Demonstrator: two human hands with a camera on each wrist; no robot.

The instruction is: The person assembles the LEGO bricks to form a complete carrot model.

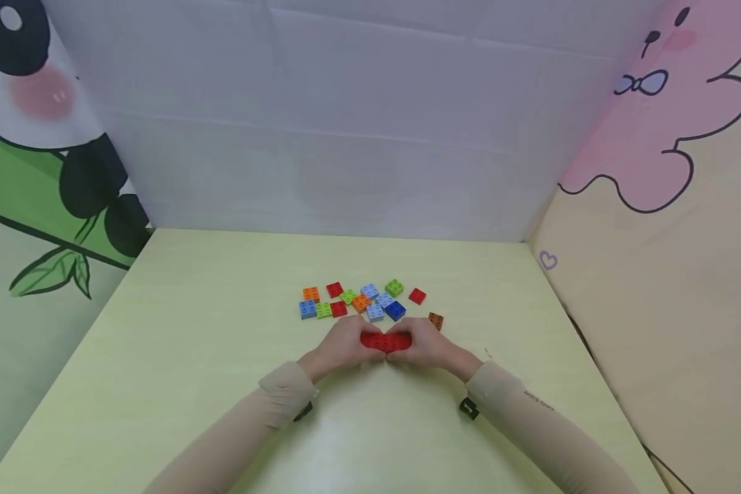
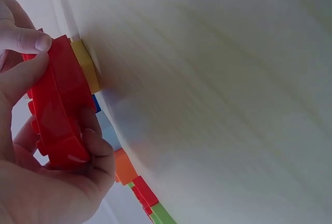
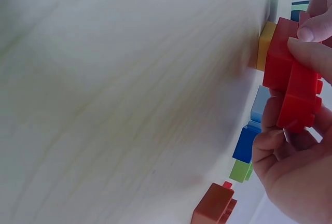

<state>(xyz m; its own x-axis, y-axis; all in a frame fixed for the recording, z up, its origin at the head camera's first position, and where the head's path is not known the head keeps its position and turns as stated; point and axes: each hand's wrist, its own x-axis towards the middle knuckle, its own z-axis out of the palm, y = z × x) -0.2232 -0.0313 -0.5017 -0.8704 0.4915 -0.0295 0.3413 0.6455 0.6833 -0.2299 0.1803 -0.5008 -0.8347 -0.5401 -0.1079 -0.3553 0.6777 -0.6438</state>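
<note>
Both hands hold a joined piece of red toy building bricks (image 1: 385, 342) near the middle of the table. My left hand (image 1: 344, 343) grips its left end, the thumb on the near side and the fingers curled round the far side. At the right end my right hand (image 1: 429, 342) grips it in the same way, and the thumbs nearly meet. In the left wrist view the red bricks (image 2: 59, 105) show studs along one side. A yellow brick (image 2: 87, 67) adjoins their underside; the right wrist view shows this yellow brick (image 3: 265, 45) too.
Just beyond the hands lie several loose bricks, among them a dark blue brick (image 1: 395, 311), an orange brick (image 1: 311, 293) and a green brick (image 1: 394, 287). A brown brick (image 1: 436, 320) lies by the right hand. A pale wall (image 1: 346, 171) rises behind the table (image 1: 191, 357).
</note>
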